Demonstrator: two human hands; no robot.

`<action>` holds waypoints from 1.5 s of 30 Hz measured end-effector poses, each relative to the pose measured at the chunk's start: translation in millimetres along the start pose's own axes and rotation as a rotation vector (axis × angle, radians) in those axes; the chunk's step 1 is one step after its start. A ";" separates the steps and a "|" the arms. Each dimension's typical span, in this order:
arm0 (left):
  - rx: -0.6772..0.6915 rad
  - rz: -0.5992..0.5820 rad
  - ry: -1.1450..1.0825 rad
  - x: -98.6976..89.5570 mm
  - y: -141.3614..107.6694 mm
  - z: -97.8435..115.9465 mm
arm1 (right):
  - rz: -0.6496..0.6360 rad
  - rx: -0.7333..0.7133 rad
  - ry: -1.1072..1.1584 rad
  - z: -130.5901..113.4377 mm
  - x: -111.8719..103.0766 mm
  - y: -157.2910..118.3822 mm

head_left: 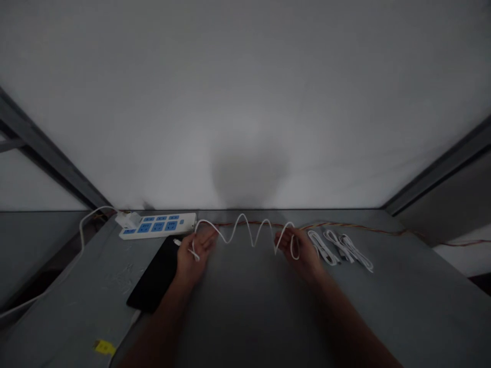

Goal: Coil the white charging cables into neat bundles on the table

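A long white charging cable (245, 232) runs in loose waves between my two hands. My left hand (195, 250) is shut on one stretch of it, and a short end with a white connector (177, 243) sticks out past my fingers. That hand is just above the top corner of a black smartphone (155, 273) lying face up. My right hand (297, 250) grips the cable's other stretch, with a small loop hanging from my fingers. Next to that hand lie several bundled white cables (339, 249).
A white power strip with blue sockets (157, 226) lies at the far edge of the grey table (245, 312), with a white plug (128, 220) in its end. A red-and-yellow twisted wire (356, 228) runs along the back. A yellow tag (104, 347) sits near the left.
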State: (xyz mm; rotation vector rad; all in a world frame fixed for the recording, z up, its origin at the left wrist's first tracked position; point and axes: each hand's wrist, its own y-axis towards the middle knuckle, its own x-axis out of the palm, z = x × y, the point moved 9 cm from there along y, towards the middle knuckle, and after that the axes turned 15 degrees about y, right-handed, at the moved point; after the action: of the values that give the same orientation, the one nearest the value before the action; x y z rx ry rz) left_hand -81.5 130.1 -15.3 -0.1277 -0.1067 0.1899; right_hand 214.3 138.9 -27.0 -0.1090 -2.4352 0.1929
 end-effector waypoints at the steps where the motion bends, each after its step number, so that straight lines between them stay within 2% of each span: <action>1: -0.038 -0.104 -0.061 12.9 -3.1 -3.1 | -0.019 0.056 -0.033 10.8 4.2 -2.4; 3: -0.088 -0.209 -0.046 29.8 -9.9 -10.8 | -0.075 0.193 -0.132 36.0 12.8 -9.4; 6: -0.100 -0.163 0.192 33.3 -14.7 -23.9 | -0.150 0.317 -0.267 62.5 19.3 -19.0; 8: -0.085 -0.107 0.291 29.0 -14.8 -29.0 | -0.157 0.327 -0.350 66.8 16.9 -20.2; 12: 0.001 0.028 0.440 10.0 -9.0 -25.0 | -0.139 0.123 -0.626 46.8 8.4 -9.7; 15: 0.054 0.081 0.503 1.5 -5.6 -19.8 | -0.171 -0.038 -0.699 35.4 7.0 -2.1; 18: 0.072 0.051 0.526 4.4 -5.3 -19.6 | -0.253 -0.146 -0.796 31.4 10.3 -1.0; 21: 0.087 0.016 0.524 8.8 -5.8 -19.9 | -0.327 -0.212 -0.986 24.8 17.6 -6.3; 26: 0.088 -0.011 0.484 10.7 -2.6 -20.8 | -0.298 -0.405 -1.304 -0.5 34.7 -18.5; 29: 0.085 -0.027 0.479 11.4 -0.4 -21.4 | -0.355 -0.393 -1.394 8.4 46.1 -24.3; 33: 0.102 -0.067 0.522 14.1 0.7 -21.6 | -0.426 -0.227 -1.515 36.2 51.2 -27.7; 35: 0.135 -0.080 0.581 15.9 -0.1 -19.5 | -0.398 -0.168 -1.544 39.7 48.5 -26.6; 38: 0.209 -0.073 0.724 18.1 -3.5 -13.1 | -0.361 -0.141 -1.537 31.9 42.6 -24.2; 40: 0.267 -0.047 0.836 18.8 -6.9 -7.2 | -0.380 -0.126 -1.483 25.8 38.9 -23.6; 45: 0.389 -0.011 1.068 23.5 -15.8 3.7 | -0.490 -0.118 -1.034 16.6 41.9 -25.5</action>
State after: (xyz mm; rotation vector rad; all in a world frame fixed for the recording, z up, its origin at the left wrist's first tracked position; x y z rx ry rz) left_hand -56.1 119.7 -7.2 0.1700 0.9893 0.1086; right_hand 170.9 117.4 -8.8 0.6964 -3.3810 -0.1696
